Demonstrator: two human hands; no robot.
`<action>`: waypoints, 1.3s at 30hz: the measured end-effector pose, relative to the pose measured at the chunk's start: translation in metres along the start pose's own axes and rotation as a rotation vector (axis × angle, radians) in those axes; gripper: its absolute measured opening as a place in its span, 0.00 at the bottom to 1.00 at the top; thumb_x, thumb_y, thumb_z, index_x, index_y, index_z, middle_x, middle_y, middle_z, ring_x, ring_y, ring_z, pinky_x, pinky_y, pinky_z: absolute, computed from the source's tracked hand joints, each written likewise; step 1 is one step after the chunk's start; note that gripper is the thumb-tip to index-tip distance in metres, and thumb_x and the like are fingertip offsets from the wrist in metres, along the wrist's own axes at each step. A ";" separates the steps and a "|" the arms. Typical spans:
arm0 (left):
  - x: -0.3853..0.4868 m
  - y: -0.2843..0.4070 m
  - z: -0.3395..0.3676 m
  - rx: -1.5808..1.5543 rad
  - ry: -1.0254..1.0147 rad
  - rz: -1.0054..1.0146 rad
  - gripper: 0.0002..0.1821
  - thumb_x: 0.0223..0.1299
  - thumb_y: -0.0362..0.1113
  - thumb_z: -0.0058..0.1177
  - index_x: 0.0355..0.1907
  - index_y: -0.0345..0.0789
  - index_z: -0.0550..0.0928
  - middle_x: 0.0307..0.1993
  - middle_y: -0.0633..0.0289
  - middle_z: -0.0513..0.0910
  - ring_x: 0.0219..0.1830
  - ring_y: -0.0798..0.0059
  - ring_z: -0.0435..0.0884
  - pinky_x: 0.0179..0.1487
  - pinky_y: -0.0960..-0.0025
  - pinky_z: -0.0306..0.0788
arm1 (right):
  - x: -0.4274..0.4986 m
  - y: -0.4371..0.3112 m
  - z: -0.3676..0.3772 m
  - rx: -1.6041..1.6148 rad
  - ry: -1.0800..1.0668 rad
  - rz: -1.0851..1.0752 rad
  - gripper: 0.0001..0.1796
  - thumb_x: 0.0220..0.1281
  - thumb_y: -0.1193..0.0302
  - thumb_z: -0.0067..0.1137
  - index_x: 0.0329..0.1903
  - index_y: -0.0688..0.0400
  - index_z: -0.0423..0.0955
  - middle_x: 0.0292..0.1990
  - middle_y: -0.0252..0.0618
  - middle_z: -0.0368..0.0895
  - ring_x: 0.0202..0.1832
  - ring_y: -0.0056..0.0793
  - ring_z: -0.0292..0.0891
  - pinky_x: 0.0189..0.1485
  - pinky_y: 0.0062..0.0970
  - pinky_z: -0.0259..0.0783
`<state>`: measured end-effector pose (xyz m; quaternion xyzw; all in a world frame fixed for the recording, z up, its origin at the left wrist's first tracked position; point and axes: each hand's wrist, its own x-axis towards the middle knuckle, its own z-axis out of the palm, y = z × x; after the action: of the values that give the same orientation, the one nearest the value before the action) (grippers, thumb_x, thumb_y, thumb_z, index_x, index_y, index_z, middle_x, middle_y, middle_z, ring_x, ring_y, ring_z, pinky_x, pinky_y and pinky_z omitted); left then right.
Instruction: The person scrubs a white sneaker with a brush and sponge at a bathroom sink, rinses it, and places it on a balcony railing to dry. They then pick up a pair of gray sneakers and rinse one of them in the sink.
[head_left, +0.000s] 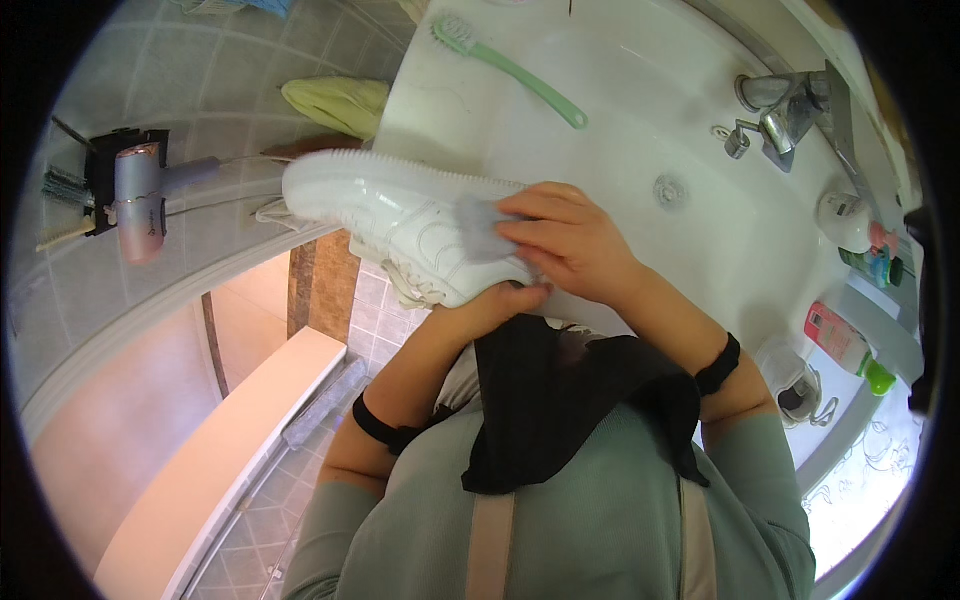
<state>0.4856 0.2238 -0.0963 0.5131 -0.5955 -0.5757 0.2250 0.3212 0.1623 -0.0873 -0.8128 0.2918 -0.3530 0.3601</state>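
A white lace-up sneaker (405, 217) is held on its side above the near left edge of a white basin (615, 165). Its toe points left and its ridged sole faces the far side. My left hand (499, 304) grips the shoe by its opening near the heel; some of the fingers are hidden inside or behind it. Pressed against the shoe's side near the heel is a grey cloth or sponge (480, 231), blurred, held in the fingers of my right hand (574, 240). A green-handled scrub brush (525, 79) lies on the basin's far left part.
A metal faucet (784, 120) and a drain (670, 193) are at right. Another white shoe (791, 382) sits by my right elbow, near a pink bottle (836, 337) and a pump bottle (844, 221). A hair dryer (141, 202) hangs at left, beside a yellow cloth (337, 105).
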 end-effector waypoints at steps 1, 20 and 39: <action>0.000 0.002 0.000 -0.025 0.005 -0.043 0.25 0.47 0.38 0.60 0.50 0.33 0.74 0.47 0.57 0.76 0.52 0.65 0.72 0.54 0.66 0.66 | -0.013 0.003 -0.006 0.002 0.055 0.032 0.14 0.47 0.76 0.61 0.40 0.56 0.78 0.45 0.39 0.76 0.46 0.41 0.72 0.51 0.35 0.68; -0.009 -0.008 -0.012 -0.157 0.009 -0.138 0.30 0.46 0.36 0.61 0.55 0.36 0.70 0.51 0.60 0.73 0.53 0.70 0.71 0.55 0.68 0.67 | 0.048 -0.009 0.017 -0.054 0.014 -0.080 0.15 0.49 0.73 0.61 0.43 0.54 0.78 0.45 0.41 0.76 0.47 0.41 0.71 0.50 0.35 0.68; -0.001 -0.001 -0.005 -0.371 -0.016 -0.361 0.31 0.43 0.34 0.64 0.53 0.31 0.71 0.48 0.59 0.74 0.52 0.69 0.72 0.54 0.66 0.68 | 0.046 -0.019 -0.021 -0.060 -0.025 -0.029 0.17 0.42 0.77 0.60 0.39 0.49 0.80 0.45 0.39 0.74 0.46 0.40 0.71 0.50 0.34 0.69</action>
<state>0.4911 0.2226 -0.0957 0.5565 -0.3802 -0.7100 0.2040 0.3351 0.1314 -0.0453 -0.8318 0.2857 -0.3391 0.3339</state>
